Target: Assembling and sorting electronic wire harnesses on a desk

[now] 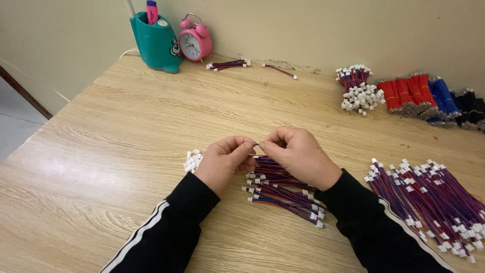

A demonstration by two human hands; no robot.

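Note:
My left hand (225, 161) and my right hand (298, 154) meet fingertip to fingertip above the wooden table (126, 131). Between them they pinch the end of a thin red-and-blue wire (256, 144); what sits on that end is hidden by the fingers. Under the hands lies a loose pile of red-and-blue wires with white connectors (285, 194). A small heap of white connectors (192, 161) rests just left of my left hand.
A larger wire pile (434, 202) lies at the right. Far right sit connector bundles (359, 88) and red, blue and black wire bundles (429, 98). At the back stand a teal pen holder (155, 43), a pink alarm clock (194, 40) and a few wires (228, 64).

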